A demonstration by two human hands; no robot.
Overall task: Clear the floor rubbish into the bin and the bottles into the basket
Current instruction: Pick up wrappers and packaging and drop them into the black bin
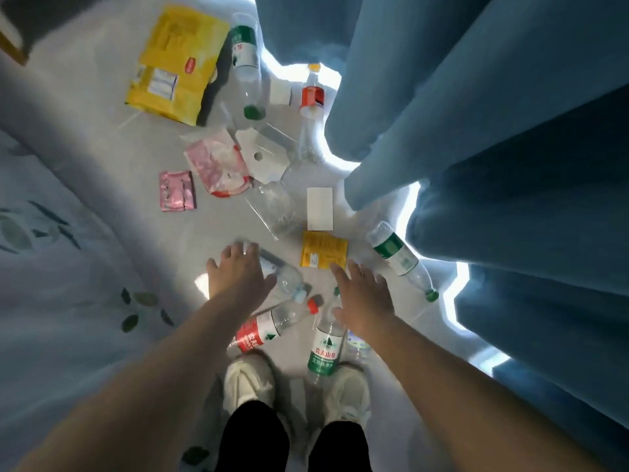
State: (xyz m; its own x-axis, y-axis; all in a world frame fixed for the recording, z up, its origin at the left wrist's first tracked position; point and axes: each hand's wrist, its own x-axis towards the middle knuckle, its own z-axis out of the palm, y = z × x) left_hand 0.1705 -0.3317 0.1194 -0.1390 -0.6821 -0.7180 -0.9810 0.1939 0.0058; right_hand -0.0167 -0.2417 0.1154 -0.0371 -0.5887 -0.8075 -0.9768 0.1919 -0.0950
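Observation:
Several plastic bottles lie on the pale floor. A red-label bottle (269,327) and a green-label bottle (325,349) lie just in front of my shoes. A clear bottle with a pale blue cap (287,279) lies partly under my left hand (238,270), whose fingers are spread above it. My right hand (362,296) hovers open beside a small yellow packet (323,255). Another green-label bottle (403,262) lies to the right by the curtain. Further off lie a big yellow bag (175,63), pink wrappers (218,165), white cards (320,208), a green-cap bottle (245,66) and an orange-label bottle (312,93).
Blue curtains (476,131) hang along the right side down to the floor. A pale bedcover with a leaf print (51,250) runs along the left. My two white shoes (250,379) stand at the near end of the narrow floor strip. No bin or basket is in view.

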